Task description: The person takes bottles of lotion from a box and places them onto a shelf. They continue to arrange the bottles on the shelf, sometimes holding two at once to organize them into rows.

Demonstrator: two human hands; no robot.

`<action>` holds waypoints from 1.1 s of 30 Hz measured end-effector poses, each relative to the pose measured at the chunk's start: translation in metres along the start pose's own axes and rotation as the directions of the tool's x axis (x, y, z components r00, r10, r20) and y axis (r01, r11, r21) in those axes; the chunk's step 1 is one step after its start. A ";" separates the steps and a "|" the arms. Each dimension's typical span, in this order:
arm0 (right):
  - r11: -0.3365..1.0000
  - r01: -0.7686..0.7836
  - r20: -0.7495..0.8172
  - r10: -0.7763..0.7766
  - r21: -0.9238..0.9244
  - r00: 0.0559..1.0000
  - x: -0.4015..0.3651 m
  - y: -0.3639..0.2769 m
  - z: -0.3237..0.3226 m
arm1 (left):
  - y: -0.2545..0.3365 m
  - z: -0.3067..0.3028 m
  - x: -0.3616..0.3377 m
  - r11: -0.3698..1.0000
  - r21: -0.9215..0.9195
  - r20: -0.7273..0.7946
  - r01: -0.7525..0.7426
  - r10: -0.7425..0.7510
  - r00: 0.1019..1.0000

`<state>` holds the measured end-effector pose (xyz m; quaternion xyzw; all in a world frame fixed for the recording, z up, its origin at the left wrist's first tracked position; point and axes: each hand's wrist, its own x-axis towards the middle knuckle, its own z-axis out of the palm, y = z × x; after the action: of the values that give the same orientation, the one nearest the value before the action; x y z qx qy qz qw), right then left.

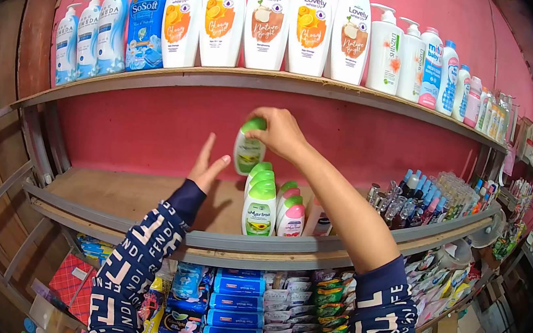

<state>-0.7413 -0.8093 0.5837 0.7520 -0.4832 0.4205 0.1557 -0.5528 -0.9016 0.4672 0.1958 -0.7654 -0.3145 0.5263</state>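
Note:
My right hand [278, 133] grips a white lotion bottle [249, 154] by its green cap, from above. The bottle hangs upright over the back of a row of green-capped Marina lotion bottles [259, 216] on the middle shelf. Empty, with fingers apart, my left hand [208, 168] is left of the held bottle and does not touch it. Beside the green-capped row stand pink-labelled lotion bottles [290, 222], some with pink caps. Another white bottle [318, 221] is partly hidden behind my right forearm.
The upper shelf [224, 73] carries large pump bottles [267, 22] and a blue SoSoft pack [146, 28]. Several small perfume bottles [418, 193] fill the middle shelf's right end. A metal rail [218, 240] runs along its front. Below hang blue packs [234, 319] and sachets.

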 end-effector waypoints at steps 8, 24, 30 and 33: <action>0.988 -0.144 0.256 0.154 -0.054 0.954 -0.020 0.039 0.023 | 0.022 0.043 -0.024 0.642 -0.315 0.461 0.699 -0.540 0.704; 0.937 -0.349 0.471 0.295 0.029 0.832 -0.013 0.050 0.037 | 0.049 0.045 -0.031 0.704 -0.291 0.631 0.648 -0.368 0.683; 0.966 -0.257 0.432 0.239 -0.017 0.869 -0.021 0.048 0.045 | 0.005 0.059 -0.029 0.735 -0.464 0.616 0.494 -0.132 0.776; 0.966 -0.257 0.457 0.239 -0.023 0.857 -0.021 0.041 0.043 | 0.016 0.050 -0.049 0.973 -0.193 0.296 -0.123 0.178 0.938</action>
<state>-0.7599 -0.8440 0.5346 0.7639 -0.5906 0.2581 -0.0321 -0.5809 -0.8451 0.4327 0.0386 -0.8217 -0.3646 0.4363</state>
